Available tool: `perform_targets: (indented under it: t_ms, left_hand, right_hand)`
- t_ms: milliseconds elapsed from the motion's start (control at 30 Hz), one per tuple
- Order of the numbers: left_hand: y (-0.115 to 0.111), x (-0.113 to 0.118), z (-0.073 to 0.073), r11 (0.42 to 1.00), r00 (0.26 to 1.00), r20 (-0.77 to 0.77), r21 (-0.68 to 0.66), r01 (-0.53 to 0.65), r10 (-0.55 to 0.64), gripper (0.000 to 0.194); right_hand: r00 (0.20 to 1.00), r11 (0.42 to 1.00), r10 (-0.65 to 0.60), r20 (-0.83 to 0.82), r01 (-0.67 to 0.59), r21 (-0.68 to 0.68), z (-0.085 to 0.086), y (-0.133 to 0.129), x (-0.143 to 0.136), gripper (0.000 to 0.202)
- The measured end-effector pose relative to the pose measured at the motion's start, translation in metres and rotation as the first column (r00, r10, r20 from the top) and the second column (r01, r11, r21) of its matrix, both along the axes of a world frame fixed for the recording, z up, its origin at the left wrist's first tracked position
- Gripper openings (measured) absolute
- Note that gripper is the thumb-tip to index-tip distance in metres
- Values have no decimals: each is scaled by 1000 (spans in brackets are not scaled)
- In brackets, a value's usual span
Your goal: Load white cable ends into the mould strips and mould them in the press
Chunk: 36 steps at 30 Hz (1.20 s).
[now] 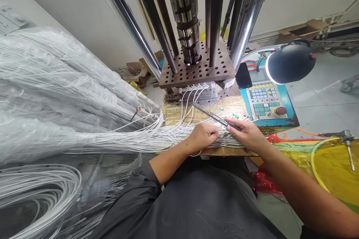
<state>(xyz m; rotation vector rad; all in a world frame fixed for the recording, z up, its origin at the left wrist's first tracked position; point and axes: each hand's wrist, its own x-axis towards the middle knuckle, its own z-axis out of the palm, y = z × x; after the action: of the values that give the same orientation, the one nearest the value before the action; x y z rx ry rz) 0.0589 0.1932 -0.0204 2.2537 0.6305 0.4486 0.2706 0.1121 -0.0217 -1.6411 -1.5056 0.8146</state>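
My right hand [245, 133] is closed around the near end of a long, narrow metal tool [209, 113], perhaps tweezers, which points away to the upper left. Close beside it, my left hand [204, 135] pinches a white cable near its green-tipped end [223, 133]; the fingertips partly hide it. Both hands rest over a thick bundle of white cables [146, 140] lying across the worktable. Beyond the tool's far end, several cable ends with green tips [198, 87] sit side by side in a fixture under the perforated press plate [200, 76].
A steel press column [188, 22] rises in front of me between upright rods. To the right are a teal control panel [265, 101] with a red stop button [280, 110] and a lamp [291, 61]. Plastic-wrapped cable bundles [56, 82] fill the left side. A yellow-lined bin [333, 164] stands at right.
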Motion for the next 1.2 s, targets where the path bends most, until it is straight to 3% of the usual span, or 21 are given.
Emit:
perform_targets:
  t_ms: [667, 967, 1200]
  left_hand:
    - [-3, 4, 2, 989, 983, -181, 142, 45, -19, 24]
    - [-6, 6, 20, 972, 960, -279, 223, 79, -14, 20]
    - [-9, 8, 20, 970, 956, -293, 223, 98, -29, 20]
  right_hand:
    - [992, 999, -30, 119, 28, 19, 0, -5, -1, 45]
    - [985, 1000, -5, 171, 5, 3, 0, -9, -2, 45]
    - [985, 999, -30, 167, 28, 17, -3, -10, 0, 43]
